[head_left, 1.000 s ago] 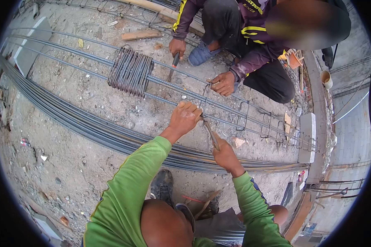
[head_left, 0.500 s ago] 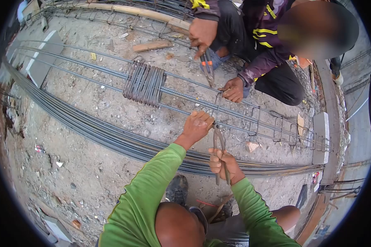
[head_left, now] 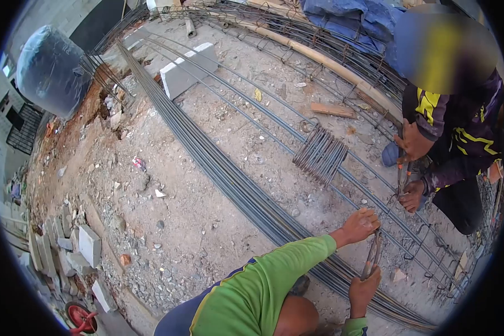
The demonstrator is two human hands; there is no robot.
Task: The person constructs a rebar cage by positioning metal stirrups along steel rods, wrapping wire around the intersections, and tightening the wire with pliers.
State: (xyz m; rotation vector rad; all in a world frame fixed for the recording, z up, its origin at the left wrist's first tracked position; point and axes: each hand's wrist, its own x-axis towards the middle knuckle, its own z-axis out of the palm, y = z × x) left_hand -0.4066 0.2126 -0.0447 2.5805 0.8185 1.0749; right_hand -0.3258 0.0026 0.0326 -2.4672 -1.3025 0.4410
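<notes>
My left hand [head_left: 359, 225], in a green sleeve, is closed at the nearest long steel bar [head_left: 353, 197] of a rebar cage; what its fingers pinch is hidden. My right hand [head_left: 364, 288] grips the handles of tying pincers [head_left: 373, 252]. The pincers' jaws point up beside my left fingertips. Farther along the bars sits a tight stack of square stirrups [head_left: 321, 155]. Across the cage, a co-worker's hand [head_left: 415, 141] holds orange-marked pincers [head_left: 402, 171]. The co-worker's other hand [head_left: 412, 196] is at the far bar.
A bundle of loose rebar [head_left: 207, 162] lies along the ground on my side. A pale block [head_left: 187, 71] is under the cage's far end. Beyond are a bamboo pole [head_left: 330, 64], a wood piece [head_left: 333, 110] and a blue tarp [head_left: 353, 25]. Broken blocks [head_left: 89, 246] lie left.
The view has swung left, so the cage and both people appear farther right. My hands stay at the near bar with the pincers. The co-worker's pincers now point more steeply down.
</notes>
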